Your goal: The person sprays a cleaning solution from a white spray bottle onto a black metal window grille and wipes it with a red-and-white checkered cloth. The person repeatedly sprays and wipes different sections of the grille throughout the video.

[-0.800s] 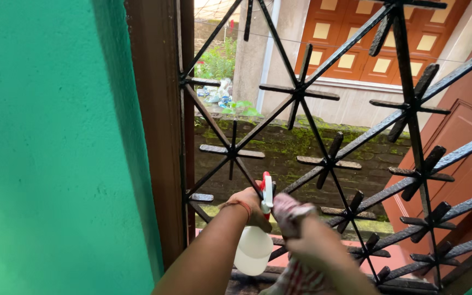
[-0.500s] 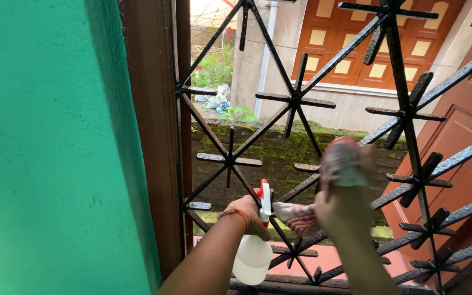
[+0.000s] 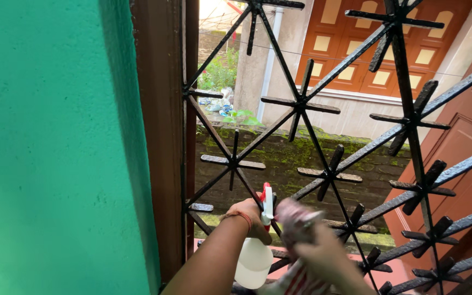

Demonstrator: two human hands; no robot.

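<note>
A green wall (image 3: 50,153) and brown frame (image 3: 157,136) edge a black iron grille (image 3: 301,104) facing a mossy wall. The cloth (image 3: 293,216), clamped in the blurred right hand (image 3: 323,254), presses a low diagonal bar; wiping along each bar, not across, would clean best. The left hand (image 3: 249,216) is closed round a white spray bottle (image 3: 253,257) just beside it, seemingly against the grille. Half a second ago the cloth was higher up.

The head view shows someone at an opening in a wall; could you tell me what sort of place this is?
Most likely a window of a house, seen from inside. A black iron grille fills a brown frame in a green wall, and beyond it lie a mossy wall and a neighbouring building.
</note>
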